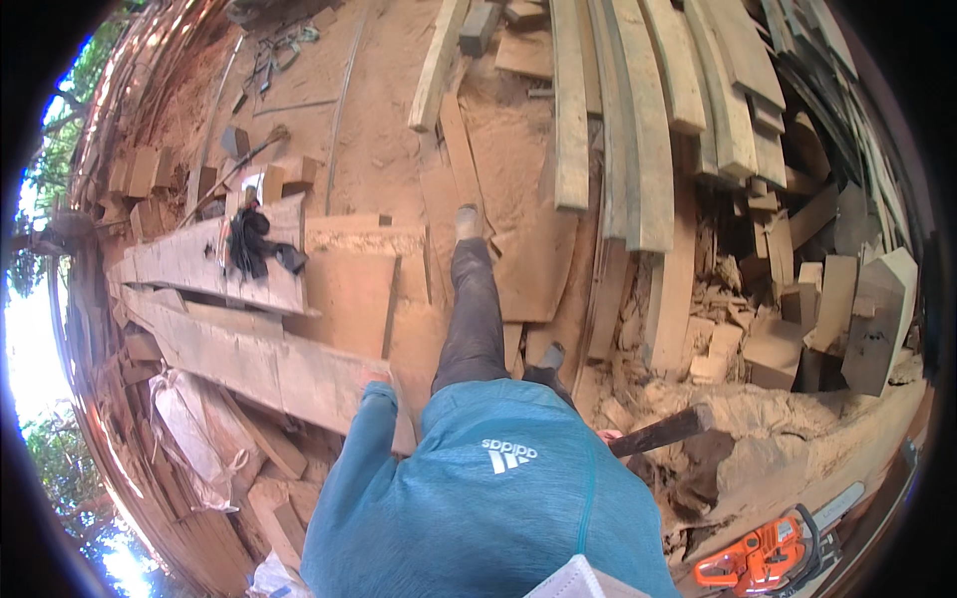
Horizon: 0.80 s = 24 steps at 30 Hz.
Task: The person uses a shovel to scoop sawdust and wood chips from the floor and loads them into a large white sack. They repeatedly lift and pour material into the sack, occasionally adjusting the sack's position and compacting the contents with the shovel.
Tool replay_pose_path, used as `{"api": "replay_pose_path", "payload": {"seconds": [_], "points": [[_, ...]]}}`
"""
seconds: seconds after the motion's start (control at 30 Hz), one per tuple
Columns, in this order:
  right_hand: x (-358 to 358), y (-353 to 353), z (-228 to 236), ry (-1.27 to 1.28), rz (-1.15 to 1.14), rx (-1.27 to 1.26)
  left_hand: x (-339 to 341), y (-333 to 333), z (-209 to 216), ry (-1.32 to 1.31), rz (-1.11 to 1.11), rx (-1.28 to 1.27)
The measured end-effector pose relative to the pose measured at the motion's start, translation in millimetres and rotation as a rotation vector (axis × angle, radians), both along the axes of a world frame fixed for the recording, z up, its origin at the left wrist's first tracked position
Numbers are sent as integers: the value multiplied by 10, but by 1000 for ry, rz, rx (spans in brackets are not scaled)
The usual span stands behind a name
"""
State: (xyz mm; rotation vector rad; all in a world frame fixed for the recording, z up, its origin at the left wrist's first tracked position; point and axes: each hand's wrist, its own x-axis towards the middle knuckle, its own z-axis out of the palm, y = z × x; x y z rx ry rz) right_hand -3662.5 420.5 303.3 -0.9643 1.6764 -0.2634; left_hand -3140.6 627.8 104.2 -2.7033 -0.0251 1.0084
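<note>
My left hand (377,378) is at the upper edge of a long pale plank (269,371), near the plank's right end, and its fingers seem curled over that edge. Most of my right hand (607,436) is hidden by my teal shirt. What shows of it is closed at the near end of a dark, thick wooden stick (662,431), which points out to the right. Below the stick's far end lies a rough, hollowed log (788,439). My legs stand apart between the planks.
A second wide board (214,259) carries a black bundle (255,244). Long beams (638,130) are stacked at the far right, above wood offcuts (773,349). An orange chainsaw (753,558) sits at the lower right. A white sack (194,434) lies at the left.
</note>
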Motion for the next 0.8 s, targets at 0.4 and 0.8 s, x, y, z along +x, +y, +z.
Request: {"api": "replay_pose_path", "payload": {"seconds": [0.4,0.8], "points": [[2925,-2470,279,-21,-28,-147,1202,-5344,1375,1070,-68,-1576],[4422,-4360,654,82,181,-402,1038,-7546,3828,963,-58,-2168]]}}
